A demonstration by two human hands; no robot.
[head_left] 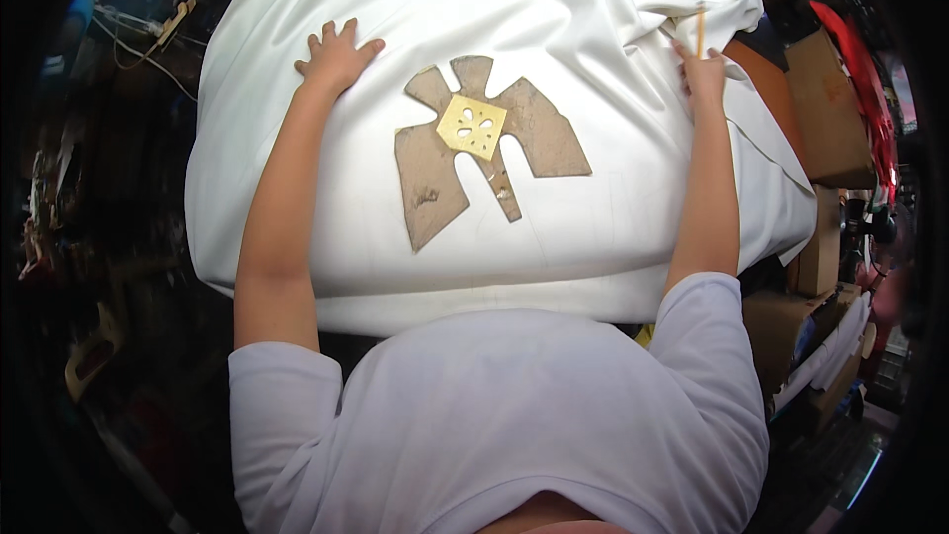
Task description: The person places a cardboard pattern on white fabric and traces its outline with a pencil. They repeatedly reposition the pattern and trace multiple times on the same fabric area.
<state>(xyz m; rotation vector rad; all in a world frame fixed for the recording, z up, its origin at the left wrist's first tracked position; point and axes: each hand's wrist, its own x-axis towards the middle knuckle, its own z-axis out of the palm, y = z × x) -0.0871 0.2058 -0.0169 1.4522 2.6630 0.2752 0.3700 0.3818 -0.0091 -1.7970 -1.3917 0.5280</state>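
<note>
A large sheet of white material [386, 257], smooth and slightly glossy, spreads over the work surface in front of me. On its middle lies a worn brown cardboard pattern [549, 133] with several arms and rounded notches. A yellow five-sided template [488, 141] with petal-shaped holes rests over the pattern's centre. My left hand [337, 56] presses flat on the material at the far left, fingers spread, holding nothing. At the far right my right hand [702, 77] is closed on a yellow pencil [701, 28] that points away from me. Its fingertips are beside bunched folds; whether they pinch the material I cannot tell.
Cardboard boxes [828, 114] stand along the right edge, with red material [848, 49] behind them. A power strip [176, 22] with white cables lies at the far left. Faint drawn lines mark the white material below the pattern. Wrinkles gather at the far right.
</note>
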